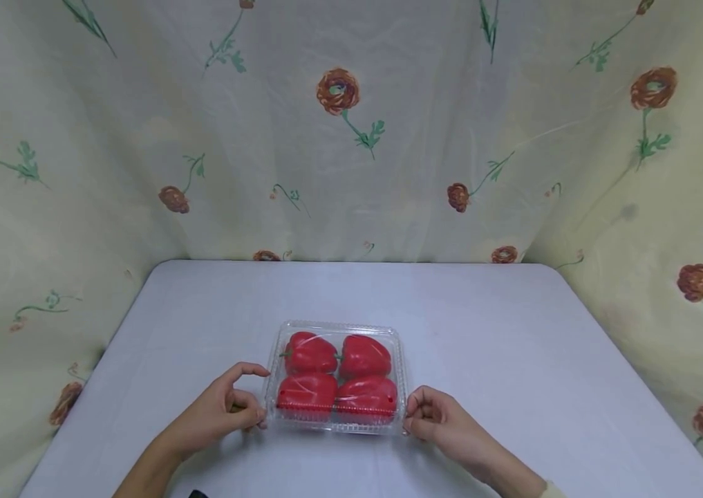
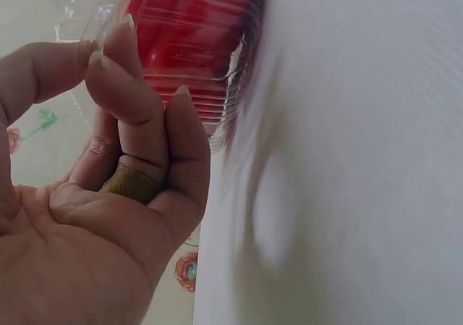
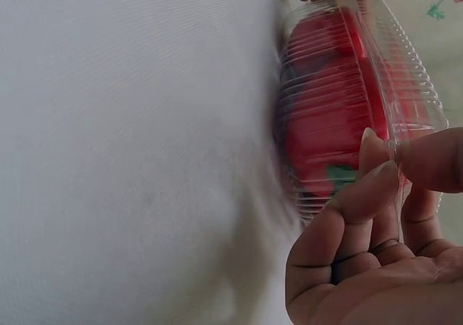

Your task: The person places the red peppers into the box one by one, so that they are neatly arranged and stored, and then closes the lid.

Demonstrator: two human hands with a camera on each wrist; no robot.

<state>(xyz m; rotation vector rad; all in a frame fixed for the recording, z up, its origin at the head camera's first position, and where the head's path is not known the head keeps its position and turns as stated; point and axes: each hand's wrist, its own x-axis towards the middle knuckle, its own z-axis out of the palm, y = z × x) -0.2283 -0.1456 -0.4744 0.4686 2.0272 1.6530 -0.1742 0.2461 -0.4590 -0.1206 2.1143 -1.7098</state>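
Note:
A clear plastic clamshell box (image 1: 332,426) with a closed lid lies on the table, holding several red bell peppers (image 1: 306,393). My left hand (image 1: 227,408) is at the box's left side, finger and thumb tips at its rim. In the left wrist view the fingertips (image 2: 98,58) meet at the rim, and one finger wears a brownish band (image 2: 132,185). At the near right corner my right hand (image 1: 441,422) pinches the rim between thumb and fingers. The right wrist view shows the ribbed side wall (image 3: 318,115) beside the curled fingers.
The box stands on a white-covered table (image 1: 475,332) with rounded far corners. Flower-patterned curtains (image 1: 413,194) hang behind the table and along both sides. A small dark object (image 1: 198,494) shows at the bottom edge of the head view, near the left forearm.

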